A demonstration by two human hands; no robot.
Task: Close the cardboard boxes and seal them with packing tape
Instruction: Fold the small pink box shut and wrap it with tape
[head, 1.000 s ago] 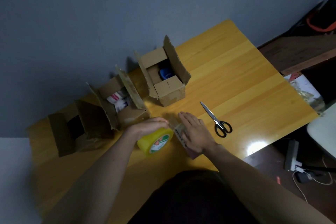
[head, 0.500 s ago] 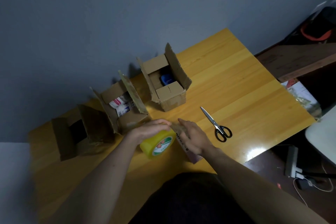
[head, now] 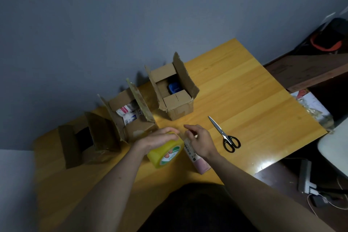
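Table (head: 244, 90) yellow wood, grey wall | left hand (head: 158, 140) grips tape roll (head: 165, 153) | right hand (head: 199, 141) loosely curled

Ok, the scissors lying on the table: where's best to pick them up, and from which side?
Probably by the black handle loops: the scissors lie flat and closed, loops toward the person, blades pointing away. Come from above on the near side with the right hand, which is closest.

Cardboard boxes open on table: three — far one (head: 176, 92), middle one (head: 130, 117), dark one at left (head: 84, 143). Small closed box under the hands: one (head: 195, 158). Yellow tape roll: one (head: 166, 153). Scissors: one pair (head: 225, 134). Hands: two — left (head: 158, 140), right (head: 199, 140)
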